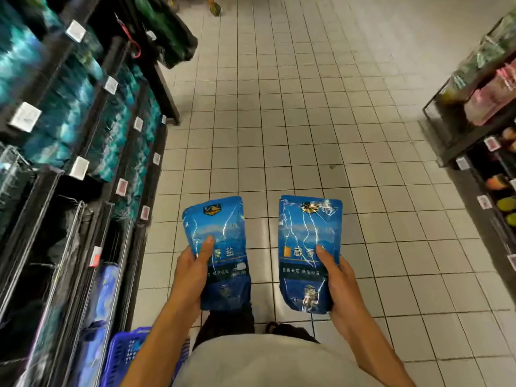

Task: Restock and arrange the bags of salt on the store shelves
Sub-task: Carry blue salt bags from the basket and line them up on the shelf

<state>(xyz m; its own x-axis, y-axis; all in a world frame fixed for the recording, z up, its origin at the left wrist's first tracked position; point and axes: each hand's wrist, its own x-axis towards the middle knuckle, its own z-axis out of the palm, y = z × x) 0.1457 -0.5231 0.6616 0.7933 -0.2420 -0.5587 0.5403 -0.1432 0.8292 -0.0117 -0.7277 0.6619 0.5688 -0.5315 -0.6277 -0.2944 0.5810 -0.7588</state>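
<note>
I stand in a store aisle holding two blue bags of salt upright in front of me. My left hand grips the left salt bag at its lower left edge, thumb across the front. My right hand grips the right salt bag at its lower right edge, thumb on the front. Both bags hang over the tiled floor, a small gap between them. The dark shelves on my left hold rows of blue and teal bags; more blue bags lie on a low shelf.
A blue plastic basket sits on the floor by my left leg, next to the shelves. Another shelf unit with pink and green packs stands at the right. White tiled floor stretches ahead between them. A dark bag hangs at the far left.
</note>
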